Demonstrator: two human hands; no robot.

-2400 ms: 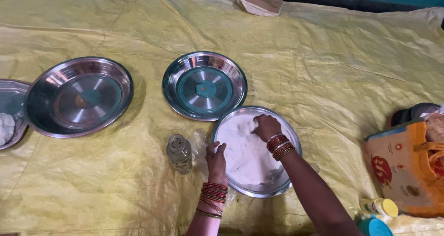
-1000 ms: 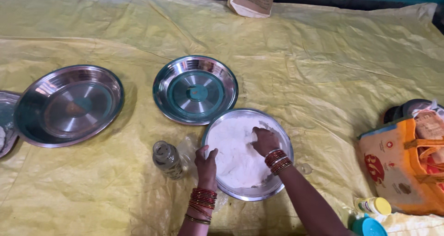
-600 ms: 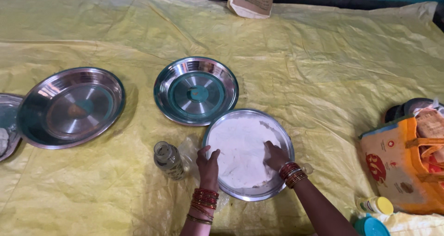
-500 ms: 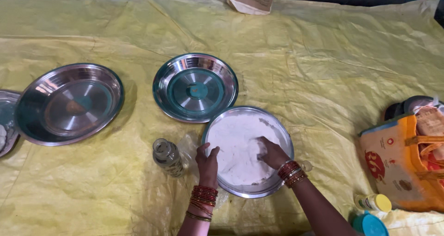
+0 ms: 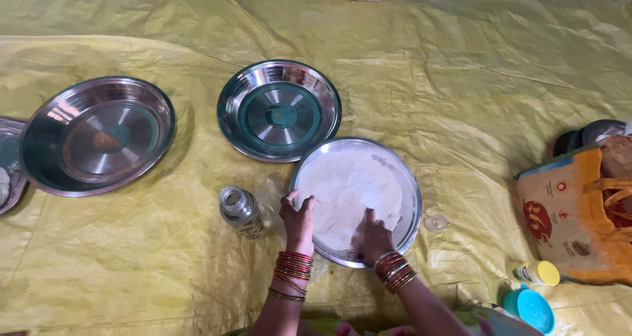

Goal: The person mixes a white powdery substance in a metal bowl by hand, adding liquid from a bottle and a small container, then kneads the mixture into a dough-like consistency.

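Observation:
A round steel plate [image 5: 409, 178] covered with white flour sits on the yellow sheet in front of me. My left hand [image 5: 297, 221] grips the plate's near-left rim, thumb over the edge. My right hand [image 5: 374, 236] rests flat in the flour [image 5: 349, 184] at the plate's near side, fingers spread and pressing down. Both wrists wear red bangles. A small open glass jar [image 5: 241, 211] stands just left of my left hand.
Two empty steel plates lie beyond: one [image 5: 279, 110] touching the floured plate's far-left rim, a larger one [image 5: 97, 135] at left. Another plate edge [image 5: 8, 178] shows at far left. An orange bag [image 5: 579, 211], a yellow-capped bottle [image 5: 538, 272] and a blue lid [image 5: 530, 309] sit at right.
My right hand has swept from the far side of the flour toward me, to the plate's near edge. My left hand has stayed on the rim.

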